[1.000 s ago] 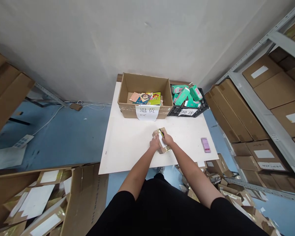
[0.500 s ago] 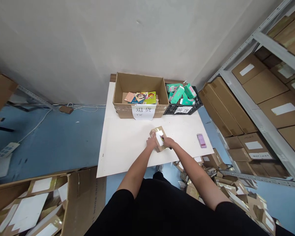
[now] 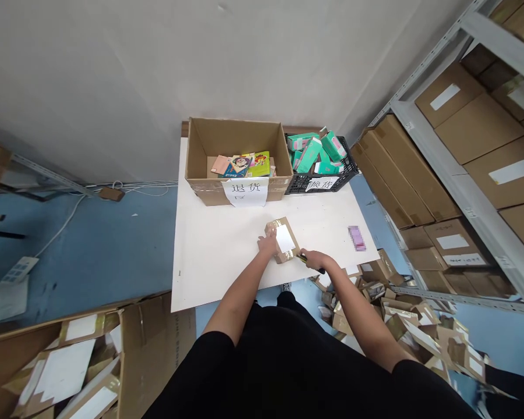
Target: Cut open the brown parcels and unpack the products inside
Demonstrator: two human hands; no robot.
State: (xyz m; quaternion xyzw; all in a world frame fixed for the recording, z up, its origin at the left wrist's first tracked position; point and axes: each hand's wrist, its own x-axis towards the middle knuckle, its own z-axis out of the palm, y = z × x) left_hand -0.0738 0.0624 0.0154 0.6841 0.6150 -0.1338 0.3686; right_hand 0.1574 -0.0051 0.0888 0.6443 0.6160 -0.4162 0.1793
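Observation:
A small taped cardboard box (image 3: 291,228) with a white label (image 3: 284,239) on top lies on the white table (image 3: 218,244). My left hand (image 3: 268,241) grips its left side, fingers bent over the edge. In my right hand (image 3: 315,259) is a utility knife (image 3: 304,256), dark with some yellow, its front end at the box's near right corner. I cannot make out whether the blade touches the tape. Both hands are closed.
At the table's back stand a large open cardboard box (image 3: 201,187) with booklets and a black crate (image 3: 294,185) of green boxes. A purple blurred item (image 3: 357,238) lies at right. Shelving (image 3: 491,233) rises on the right; opened cartons (image 3: 419,331) litter the floor. A carton bin (image 3: 146,349) stands lower left.
My right hand with the knife has moved from over the label to the right, off to the box's near right corner. My left hand stays on the box. The view has shifted slightly.

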